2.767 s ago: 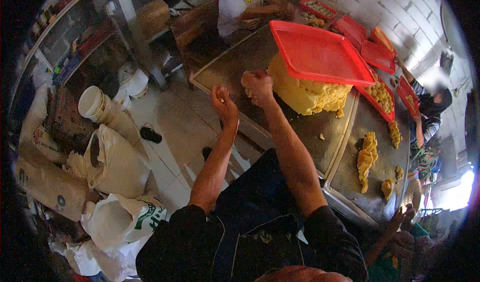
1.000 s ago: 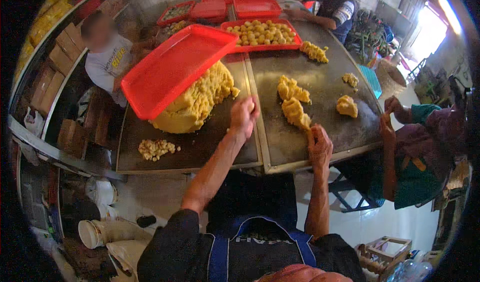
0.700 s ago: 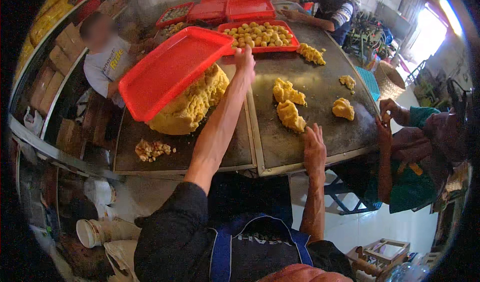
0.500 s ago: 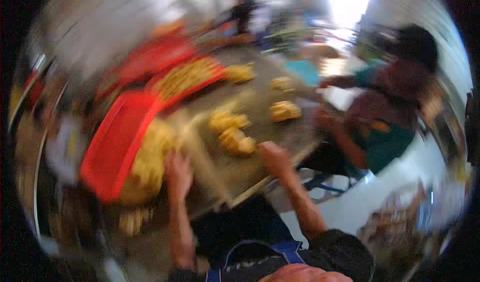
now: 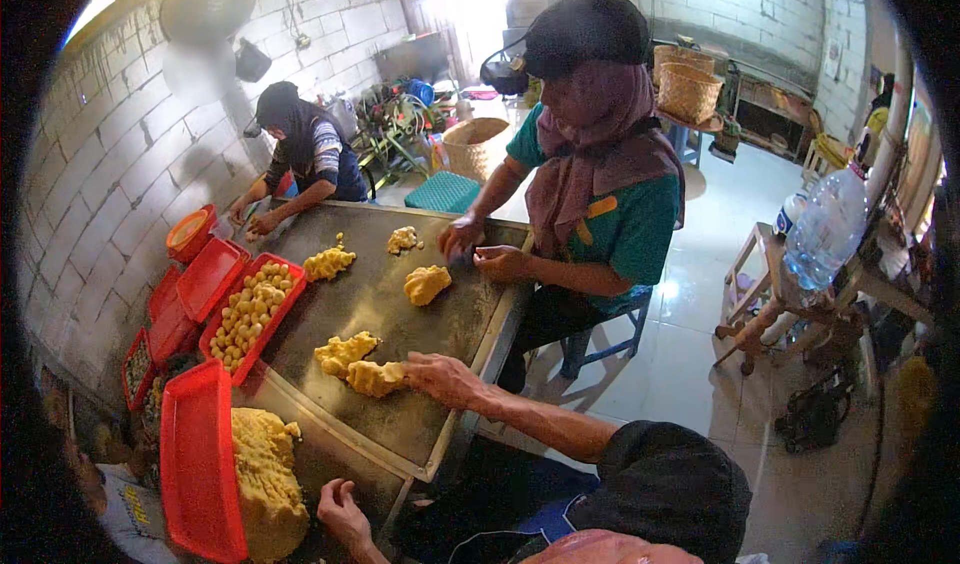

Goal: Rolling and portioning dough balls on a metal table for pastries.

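My right hand (image 5: 447, 380) reaches over the metal-topped table (image 5: 432, 432), its fingers stretched out against a lump of yellow dough (image 5: 376, 378). Another lump of yellow dough (image 5: 345, 351) adjoins that one on its far left side. Nearer the front edge, my left hand (image 5: 343, 513) is empty, with its fingers loosely bent and apart. It is just right of a large crumbly mass of yellow dough (image 5: 268, 484), not touching it. Against the mass's left side leans an upended red plastic tray (image 5: 200, 464).
A red tray (image 5: 207, 347) holds several small yellow dough balls (image 5: 250, 314). More dough lumps (image 5: 427, 285) lie farther off. One co-worker (image 5: 610, 174) sits at the table's right side, another person (image 5: 300, 149) at its far end. A stool with a clear water jug (image 5: 828, 226) stands right.
The view has swung and steadied from blur. My left hand has drawn back from the large dough mass. My right hand, closed beside the lumps before, now has its fingers extended against one.
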### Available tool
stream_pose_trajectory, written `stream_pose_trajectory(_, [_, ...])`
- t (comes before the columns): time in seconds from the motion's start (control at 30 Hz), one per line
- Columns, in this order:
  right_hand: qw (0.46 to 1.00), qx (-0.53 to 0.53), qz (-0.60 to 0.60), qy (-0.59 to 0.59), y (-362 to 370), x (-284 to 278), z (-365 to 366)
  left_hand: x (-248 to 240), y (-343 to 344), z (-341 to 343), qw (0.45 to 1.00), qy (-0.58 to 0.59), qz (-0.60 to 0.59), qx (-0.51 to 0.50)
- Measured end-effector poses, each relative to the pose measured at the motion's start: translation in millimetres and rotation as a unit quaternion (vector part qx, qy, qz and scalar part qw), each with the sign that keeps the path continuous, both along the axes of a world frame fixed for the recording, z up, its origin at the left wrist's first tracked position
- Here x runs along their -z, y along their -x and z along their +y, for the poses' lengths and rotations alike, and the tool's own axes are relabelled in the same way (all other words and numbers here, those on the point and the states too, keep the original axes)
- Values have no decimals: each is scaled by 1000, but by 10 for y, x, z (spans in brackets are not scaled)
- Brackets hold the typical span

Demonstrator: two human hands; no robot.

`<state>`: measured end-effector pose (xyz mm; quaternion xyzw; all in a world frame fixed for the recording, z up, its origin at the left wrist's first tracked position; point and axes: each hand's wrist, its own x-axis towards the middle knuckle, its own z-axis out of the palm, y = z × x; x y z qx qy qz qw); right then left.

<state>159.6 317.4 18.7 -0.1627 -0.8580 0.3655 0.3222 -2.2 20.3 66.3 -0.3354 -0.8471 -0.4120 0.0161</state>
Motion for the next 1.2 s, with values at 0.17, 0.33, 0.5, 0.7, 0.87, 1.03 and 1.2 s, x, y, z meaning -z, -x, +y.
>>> stream_pose_trajectory(0.17, [996, 20, -16, -81, -375, 152, -17, 149, 94, 51, 996, 2, -73, 48])
stream_pose_trajectory(0.33, [992, 43, 8, -118, -465, 163, -155, 164, -17, 32, 984, -52, -167, 35])
stream_pose_trajectory(0.5, [996, 9, 33, -84, -32, 548, -7, 434, 52, 4, 997, -71, 10, 28])
stream_pose_trajectory(0.7, [872, -94, 281, 390, -583, -31, 183, 326, 27, 149, 989, -87, -97, 67])
stream_pose_trajectory(0.87, [988, -44, -93, -119, -693, 22, 44, 606, -5, 20, 984, -137, -112, -9])
stream_pose_trajectory(1.03, [986, 76, -134, -60, -322, -119, -174, 250, -63, -7, 978, -119, -169, -17])
stream_pose_trajectory(1.2, [990, 54, -109, -76, -427, -159, -279, 167, 70, -42, 994, 11, -83, 69])
